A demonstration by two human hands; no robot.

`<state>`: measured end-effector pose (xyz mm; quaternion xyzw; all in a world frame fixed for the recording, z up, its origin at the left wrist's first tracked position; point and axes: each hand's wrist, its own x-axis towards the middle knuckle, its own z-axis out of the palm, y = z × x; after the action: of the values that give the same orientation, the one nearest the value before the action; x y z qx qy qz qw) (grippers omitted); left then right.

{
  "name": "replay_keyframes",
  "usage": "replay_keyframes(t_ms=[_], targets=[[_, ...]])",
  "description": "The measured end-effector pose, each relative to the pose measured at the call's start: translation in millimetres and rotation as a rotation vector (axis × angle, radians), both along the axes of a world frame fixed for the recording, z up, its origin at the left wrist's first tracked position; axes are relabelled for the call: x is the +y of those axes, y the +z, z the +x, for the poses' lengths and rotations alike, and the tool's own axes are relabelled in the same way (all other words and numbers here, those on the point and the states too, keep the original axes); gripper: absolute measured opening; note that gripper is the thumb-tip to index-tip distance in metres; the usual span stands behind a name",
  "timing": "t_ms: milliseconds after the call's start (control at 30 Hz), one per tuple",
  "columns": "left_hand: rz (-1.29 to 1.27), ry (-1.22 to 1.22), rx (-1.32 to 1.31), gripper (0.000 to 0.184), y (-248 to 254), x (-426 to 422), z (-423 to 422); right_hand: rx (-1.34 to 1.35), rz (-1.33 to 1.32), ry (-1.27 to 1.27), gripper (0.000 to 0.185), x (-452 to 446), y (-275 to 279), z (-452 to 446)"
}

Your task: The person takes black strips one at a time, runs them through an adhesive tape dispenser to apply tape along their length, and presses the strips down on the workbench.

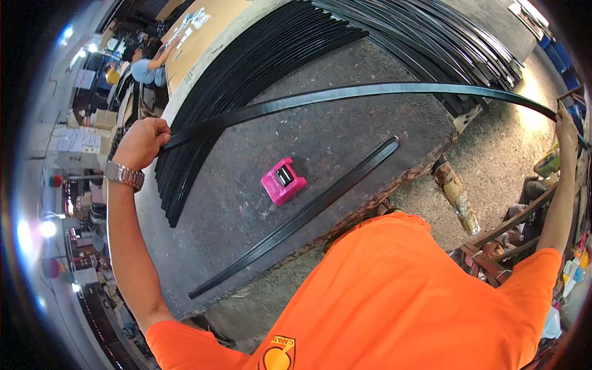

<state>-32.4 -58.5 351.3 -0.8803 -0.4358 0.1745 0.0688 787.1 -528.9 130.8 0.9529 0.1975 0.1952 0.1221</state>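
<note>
A long black belt strap [345,94] stretches in a shallow arc across the view between my two hands. My left hand [143,143], with a metal-band watch on its wrist, is closed on one end, over the edge of a fanned stack of black straps [246,74]. Far out to the right, my right hand [565,126] grips the strap near its other end; the fingers are small and partly hidden there. Beneath it, a folded or doubled black strap [302,213] lies along the table's near edge. A small pink plastic case with a dark window [283,181] rests beside that strap.
The dark worktable [345,135] has a rough, worn edge. More strips [431,37] are piled at its far right. A wrapped wooden post [456,194] and a wooden frame [515,219] stand at right. Another person [148,69] works at a tan table at upper left.
</note>
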Motion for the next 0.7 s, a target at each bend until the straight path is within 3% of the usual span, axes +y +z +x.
replay_keyframes(t_ms=[33, 100, 133, 267, 433, 500, 700], targets=[[0.044, 0.009, -0.020, 0.012, -8.1, -7.1, -12.1, 0.163, -0.024, -0.083, 0.024, 9.1, 3.3, -8.0], [0.124, 0.031, -0.056, 0.012, -29.5, -25.9, -40.2, 0.173, 0.082, -0.017, 0.027, 12.9, -14.4, -23.0], [0.184, -0.074, -0.097, 0.010, -48.7, -22.4, -74.6, 0.186, 0.084, 0.059, 0.028, 13.2, -27.0, -19.7], [0.282, 0.047, -0.217, 0.009, -114.9, -38.8, -178.9, 0.302, 0.133, 0.243, 0.030, 50.5, -47.2, -67.4], [0.383, 0.419, -0.143, 0.012, -173.2, -85.6, -299.0, 0.445, 0.221, 0.387, 0.028, 139.1, -77.9, -156.8], [0.419, 0.545, -0.131, 0.013, -200.4, -101.5, -362.3, 0.426, 0.362, 0.585, 0.022, 170.5, -82.1, -208.4], [0.470, 0.926, -0.079, 0.017, -261.8, -145.7, -504.6, 0.538, 0.279, 0.612, 0.022, 248.6, -88.2, -325.4]])
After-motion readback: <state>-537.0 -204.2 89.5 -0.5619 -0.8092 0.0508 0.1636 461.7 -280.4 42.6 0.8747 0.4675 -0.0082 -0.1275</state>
